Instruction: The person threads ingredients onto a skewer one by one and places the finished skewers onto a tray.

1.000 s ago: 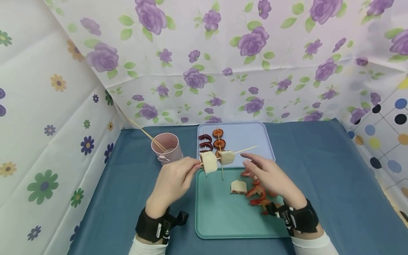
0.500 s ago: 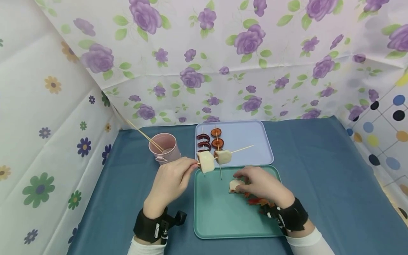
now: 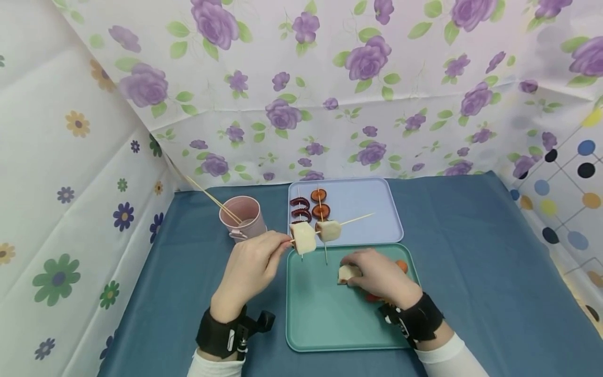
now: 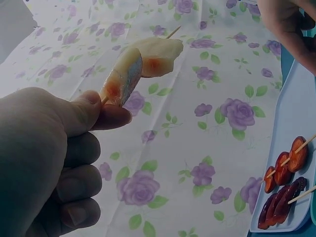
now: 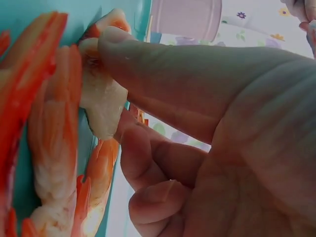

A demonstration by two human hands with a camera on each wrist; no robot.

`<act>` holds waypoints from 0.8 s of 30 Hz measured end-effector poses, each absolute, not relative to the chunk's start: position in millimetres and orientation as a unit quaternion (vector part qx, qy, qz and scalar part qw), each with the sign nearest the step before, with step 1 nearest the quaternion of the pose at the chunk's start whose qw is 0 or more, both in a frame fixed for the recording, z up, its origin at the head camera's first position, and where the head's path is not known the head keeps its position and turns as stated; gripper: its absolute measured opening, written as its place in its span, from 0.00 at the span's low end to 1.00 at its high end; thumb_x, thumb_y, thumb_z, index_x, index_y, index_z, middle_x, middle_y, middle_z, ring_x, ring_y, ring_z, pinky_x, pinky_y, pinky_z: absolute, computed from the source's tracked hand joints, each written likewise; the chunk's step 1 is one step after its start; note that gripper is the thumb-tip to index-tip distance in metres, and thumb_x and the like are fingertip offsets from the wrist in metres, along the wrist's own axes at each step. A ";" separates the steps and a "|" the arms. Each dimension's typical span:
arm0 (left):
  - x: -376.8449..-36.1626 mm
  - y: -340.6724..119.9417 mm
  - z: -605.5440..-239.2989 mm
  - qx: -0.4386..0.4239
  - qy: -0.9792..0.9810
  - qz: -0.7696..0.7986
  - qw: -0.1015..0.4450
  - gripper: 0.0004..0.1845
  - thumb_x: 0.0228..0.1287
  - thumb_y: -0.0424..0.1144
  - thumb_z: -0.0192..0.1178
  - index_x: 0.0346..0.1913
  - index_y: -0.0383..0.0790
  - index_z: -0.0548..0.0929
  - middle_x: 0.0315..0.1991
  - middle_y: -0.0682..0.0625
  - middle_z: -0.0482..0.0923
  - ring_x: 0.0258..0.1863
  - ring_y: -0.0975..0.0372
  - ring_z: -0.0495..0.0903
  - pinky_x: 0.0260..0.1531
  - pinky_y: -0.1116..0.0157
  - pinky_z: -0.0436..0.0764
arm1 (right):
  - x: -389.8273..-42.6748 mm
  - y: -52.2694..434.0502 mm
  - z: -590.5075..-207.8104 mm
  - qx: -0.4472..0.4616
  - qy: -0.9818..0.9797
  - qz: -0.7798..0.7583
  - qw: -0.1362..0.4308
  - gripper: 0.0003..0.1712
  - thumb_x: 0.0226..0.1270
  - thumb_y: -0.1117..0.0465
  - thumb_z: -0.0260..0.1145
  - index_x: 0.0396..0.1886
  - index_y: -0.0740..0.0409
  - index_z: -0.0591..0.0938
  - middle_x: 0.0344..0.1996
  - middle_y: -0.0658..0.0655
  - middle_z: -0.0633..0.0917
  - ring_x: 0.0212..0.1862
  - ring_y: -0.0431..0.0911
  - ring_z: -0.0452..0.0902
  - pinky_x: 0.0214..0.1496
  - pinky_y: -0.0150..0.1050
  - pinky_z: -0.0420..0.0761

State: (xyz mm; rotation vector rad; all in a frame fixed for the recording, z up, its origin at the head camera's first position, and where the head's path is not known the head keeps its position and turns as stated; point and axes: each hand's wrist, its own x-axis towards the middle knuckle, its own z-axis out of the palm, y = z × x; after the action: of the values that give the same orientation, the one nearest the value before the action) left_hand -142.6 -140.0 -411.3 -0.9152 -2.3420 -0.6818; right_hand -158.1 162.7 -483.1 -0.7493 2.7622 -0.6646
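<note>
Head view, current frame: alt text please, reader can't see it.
A person's left hand pinches a skewer threaded with two pale pieces, while the right hand grips a third piece on a green tray. Beyond it, a light-blue tray carries two loaded skewers; to its left, a pink bucket holds thin sticks.

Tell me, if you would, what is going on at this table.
A person's left hand holds up a skewer with two pale pieces threaded on it. The right hand pinches a third pale piece at the green tray, beside some shrimp; that piece is not on the stick yet. Farther back, two loaded skewers lie on the lavender tray, and a pink bucket holds thin sticks.
</note>
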 end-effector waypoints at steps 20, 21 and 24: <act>-143.1 -140.6 -411.7 -0.341 -0.866 -0.253 0.265 0.04 0.70 0.32 0.72 0.44 0.38 0.88 0.34 0.49 0.86 0.25 0.62 0.80 0.25 0.62 0.80 | -160.1 169.3 -485.6 -0.269 0.919 -0.257 0.133 0.13 0.65 0.58 0.82 0.45 0.43 0.86 0.35 0.40 0.82 0.34 0.37 0.74 0.40 0.41 0.76; -143.2 -140.5 -411.7 -0.342 -0.865 -0.253 0.265 0.04 0.70 0.32 0.72 0.44 0.37 0.88 0.34 0.49 0.86 0.25 0.63 0.80 0.25 0.62 0.79 | -161.1 170.2 -485.6 -0.269 0.917 -0.261 0.139 0.12 0.67 0.57 0.81 0.45 0.43 0.86 0.35 0.40 0.81 0.34 0.37 0.74 0.40 0.41 0.76; -143.6 -140.4 -411.5 -0.342 -0.865 -0.254 0.265 0.04 0.69 0.32 0.72 0.44 0.37 0.88 0.33 0.49 0.86 0.25 0.63 0.80 0.24 0.63 0.79 | -163.8 173.4 -483.6 -0.269 0.908 -0.282 0.153 0.09 0.72 0.56 0.77 0.47 0.44 0.86 0.36 0.40 0.82 0.33 0.37 0.75 0.40 0.41 0.77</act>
State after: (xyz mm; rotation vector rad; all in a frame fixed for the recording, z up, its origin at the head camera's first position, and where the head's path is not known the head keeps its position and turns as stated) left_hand -143.6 -140.4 -411.5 -0.9238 -2.3368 -0.6861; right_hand -163.8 173.4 -483.6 -0.7702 2.6060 -0.8078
